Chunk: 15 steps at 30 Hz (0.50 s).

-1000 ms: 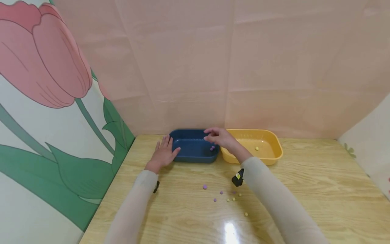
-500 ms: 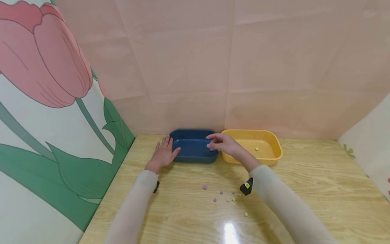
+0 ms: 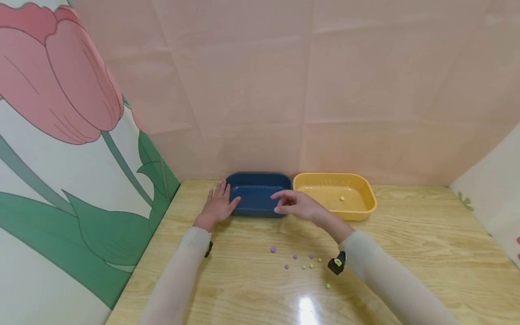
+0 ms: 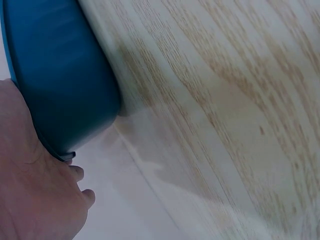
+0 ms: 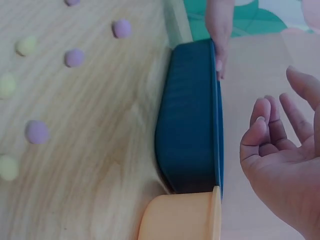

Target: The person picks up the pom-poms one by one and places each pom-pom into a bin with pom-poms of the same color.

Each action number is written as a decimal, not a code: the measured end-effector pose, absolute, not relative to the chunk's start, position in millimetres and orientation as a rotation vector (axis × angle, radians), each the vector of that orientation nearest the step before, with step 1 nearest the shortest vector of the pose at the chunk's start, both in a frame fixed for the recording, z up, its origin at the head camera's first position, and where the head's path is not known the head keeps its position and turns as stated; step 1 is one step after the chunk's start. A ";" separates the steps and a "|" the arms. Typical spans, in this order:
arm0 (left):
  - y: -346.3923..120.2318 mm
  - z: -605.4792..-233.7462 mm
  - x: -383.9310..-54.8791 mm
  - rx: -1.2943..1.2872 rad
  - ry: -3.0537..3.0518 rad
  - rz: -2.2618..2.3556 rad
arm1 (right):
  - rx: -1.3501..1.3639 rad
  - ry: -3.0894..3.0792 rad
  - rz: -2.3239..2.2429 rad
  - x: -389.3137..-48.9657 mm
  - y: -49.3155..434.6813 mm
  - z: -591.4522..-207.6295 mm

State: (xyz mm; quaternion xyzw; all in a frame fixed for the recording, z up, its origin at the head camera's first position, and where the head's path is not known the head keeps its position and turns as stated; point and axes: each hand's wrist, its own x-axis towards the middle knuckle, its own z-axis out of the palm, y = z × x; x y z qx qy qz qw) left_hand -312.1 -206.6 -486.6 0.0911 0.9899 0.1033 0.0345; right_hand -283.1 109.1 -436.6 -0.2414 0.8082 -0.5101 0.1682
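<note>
My left hand [image 3: 217, 207] rests at the left end of a dark blue plastic tray [image 3: 253, 212], its fingers straight along the rim. In the left wrist view that hand lies against the wall of the same tray. My right hand [image 3: 298, 205] hovers over the tray's front right corner with fingers loosely bent. From the right wrist view, nothing shows between its thumb and fingertips. The hand hides that corner in the head view. Beside it stands a yellow tray [image 3: 357, 215] with one small yellow ball [image 3: 342, 198] inside.
Small purple balls [image 3: 273, 249] and pale yellow balls [image 3: 328, 285] lie scattered on the wooden table [image 3: 243, 289] in front of the trays. Behind the trays rises a pink covered wall [image 3: 260, 113]. A tulip-painted wall [image 3: 81, 180] stands at the left.
My right hand has drawn back toward the tray's front edge, its forearm shifting right. The purple balls inside the blue tray, visible earlier, are now hidden. My left hand has stayed still.
</note>
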 end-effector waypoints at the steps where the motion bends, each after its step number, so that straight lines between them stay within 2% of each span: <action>1: -206.6 -486.5 -311.9 0.279 3.042 0.318 | -0.698 2.287 -1.451 -281.0 108.9 -436.9; 15: -206.8 -485.4 -310.3 0.288 3.038 0.333 | -0.814 2.170 -1.370 -266.2 111.7 -449.8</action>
